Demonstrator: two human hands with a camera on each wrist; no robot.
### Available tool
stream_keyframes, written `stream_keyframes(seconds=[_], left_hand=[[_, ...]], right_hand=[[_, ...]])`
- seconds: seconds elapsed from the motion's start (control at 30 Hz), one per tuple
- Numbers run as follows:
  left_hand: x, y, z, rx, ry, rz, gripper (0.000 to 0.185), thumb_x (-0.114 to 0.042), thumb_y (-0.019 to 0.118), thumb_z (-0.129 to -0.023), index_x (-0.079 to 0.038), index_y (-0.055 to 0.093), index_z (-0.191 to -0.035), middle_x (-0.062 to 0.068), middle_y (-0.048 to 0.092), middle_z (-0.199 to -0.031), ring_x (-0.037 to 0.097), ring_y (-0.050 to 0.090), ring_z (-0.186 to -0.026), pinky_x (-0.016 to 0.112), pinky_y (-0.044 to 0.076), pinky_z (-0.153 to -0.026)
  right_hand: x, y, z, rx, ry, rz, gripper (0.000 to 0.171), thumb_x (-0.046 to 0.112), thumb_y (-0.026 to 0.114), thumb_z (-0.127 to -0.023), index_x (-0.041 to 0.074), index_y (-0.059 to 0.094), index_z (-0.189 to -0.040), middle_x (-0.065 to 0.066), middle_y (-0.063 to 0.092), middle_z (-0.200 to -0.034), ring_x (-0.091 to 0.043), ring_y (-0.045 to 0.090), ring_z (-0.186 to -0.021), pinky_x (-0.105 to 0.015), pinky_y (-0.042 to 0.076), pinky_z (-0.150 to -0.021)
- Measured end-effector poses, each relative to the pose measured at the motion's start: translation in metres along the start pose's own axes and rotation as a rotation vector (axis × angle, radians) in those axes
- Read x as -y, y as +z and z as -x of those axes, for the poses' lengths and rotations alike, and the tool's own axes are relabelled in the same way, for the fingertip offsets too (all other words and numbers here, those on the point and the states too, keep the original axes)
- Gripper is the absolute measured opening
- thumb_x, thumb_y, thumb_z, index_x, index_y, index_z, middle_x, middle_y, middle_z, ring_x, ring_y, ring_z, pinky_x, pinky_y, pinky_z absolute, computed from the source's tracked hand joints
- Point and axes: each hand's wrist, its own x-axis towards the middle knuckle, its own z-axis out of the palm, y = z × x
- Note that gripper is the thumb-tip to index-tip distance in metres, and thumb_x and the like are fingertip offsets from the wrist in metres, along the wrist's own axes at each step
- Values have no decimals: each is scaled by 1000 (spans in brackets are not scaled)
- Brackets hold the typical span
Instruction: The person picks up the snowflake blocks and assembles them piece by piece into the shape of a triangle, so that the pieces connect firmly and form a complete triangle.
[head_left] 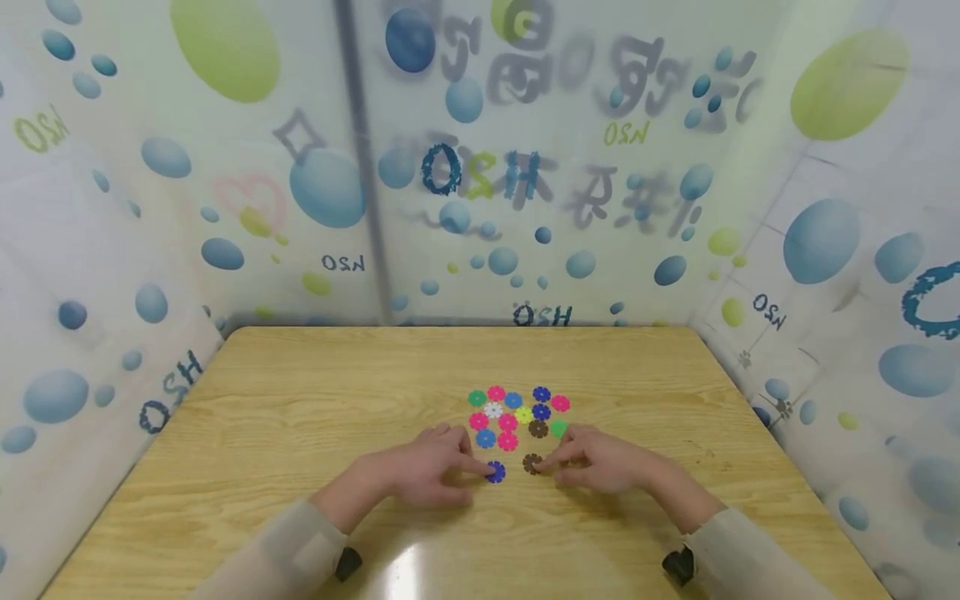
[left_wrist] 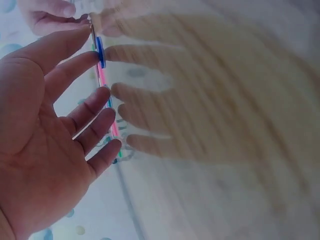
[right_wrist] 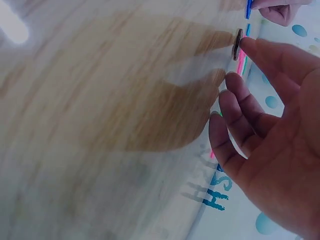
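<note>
With its index fingertip, my left hand (head_left: 429, 468) presses a dark blue notched plastic disc (head_left: 496, 472) on the table; the thumb is spread away from it. The same blue disc (left_wrist: 101, 52) shows edge-on under a fingertip in the left wrist view. My right hand (head_left: 600, 461) touches a brown notched disc (head_left: 532, 464) with an extended index finger, its other fingers loosely bent. In the right wrist view the brown disc (right_wrist: 237, 45) lies flat beneath that fingertip. Just beyond both hands, several similar discs lie close together, among them a white one (head_left: 492, 410) and a yellow one (head_left: 523, 414).
A wood-grain table (head_left: 300, 383) carries everything. Near my right fingers lies a light green disc (head_left: 559, 428). Another brown disc (head_left: 538, 428) is at the group's near side. A patterned curtain (head_left: 465, 217) hangs behind the table and along both sides.
</note>
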Motion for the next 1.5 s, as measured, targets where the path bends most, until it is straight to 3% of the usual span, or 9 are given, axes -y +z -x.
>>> stream_keyframes(seconds=[0.1, 0.23, 0.43, 0.67, 0.9, 1.1, 1.37, 1.5], left_hand=[[1, 2, -2, -29, 20, 12, 53, -41, 77, -101, -30, 66, -152, -8, 60, -121, 7, 51, -112, 36, 48, -104], [4, 7, -13, -75, 38, 13, 49, -37, 77, -103, -21, 67, -148, -8, 65, -115, 6, 57, -107, 33, 54, -100], [5, 12, -29, -97, 50, -5, 43, -34, 79, -102, -21, 71, -142, -12, 64, -100, 0, 54, -92, 23, 53, -87], [-3, 8, -32, -85, 64, -68, 37, -31, 80, -102, -23, 76, -138, -13, 60, -91, 0, 50, -82, 20, 48, -76], [-6, 7, -33, -89, 54, -49, 26, -25, 80, -102, -22, 80, -128, -13, 62, -90, -1, 51, -82, 20, 49, -78], [-5, 9, -35, -83, 23, 30, 22, -21, 81, -100, -21, 79, -122, -13, 59, -91, 0, 52, -84, 20, 50, -79], [-6, 10, -32, -120, 27, 89, 21, -18, 85, -95, -20, 76, -114, -5, 64, -105, 3, 58, -94, 22, 54, -87], [-6, 10, -31, -128, 26, 138, 23, -14, 86, -93, -19, 73, -111, -6, 67, -103, 4, 61, -92, 21, 55, -84]], right_hand=[[2, 1, -2, -34, 0, -12, 26, 26, 71, -107, 26, 80, -132, 6, 67, -113, -12, 57, -100, -29, 51, -83], [5, 3, -9, -71, -16, -17, 24, 23, 74, -105, 23, 76, -129, 6, 72, -110, -9, 65, -97, -29, 56, -85], [10, 9, -18, -45, 41, -57, 27, 22, 77, -103, 26, 71, -128, 7, 71, -94, -11, 65, -82, -29, 54, -72], [15, 12, -23, -52, 82, -41, 23, 19, 80, -101, 26, 70, -121, 4, 71, -88, -16, 63, -79, -32, 49, -70], [19, 13, -25, -51, 140, -19, 23, 18, 81, -101, 29, 68, -117, 4, 68, -86, -17, 61, -79, -33, 48, -72], [18, 16, -27, -31, 155, -38, 24, 15, 79, -101, 30, 68, -116, 4, 69, -84, -16, 61, -76, -31, 47, -69], [14, 14, -26, -37, 66, -51, 26, 8, 81, -97, 23, 69, -113, 2, 66, -92, -18, 59, -86, -36, 49, -78], [12, 13, -22, -60, 38, -53, 23, 7, 82, -95, 20, 69, -108, 2, 68, -98, -16, 61, -93, -36, 53, -83]])
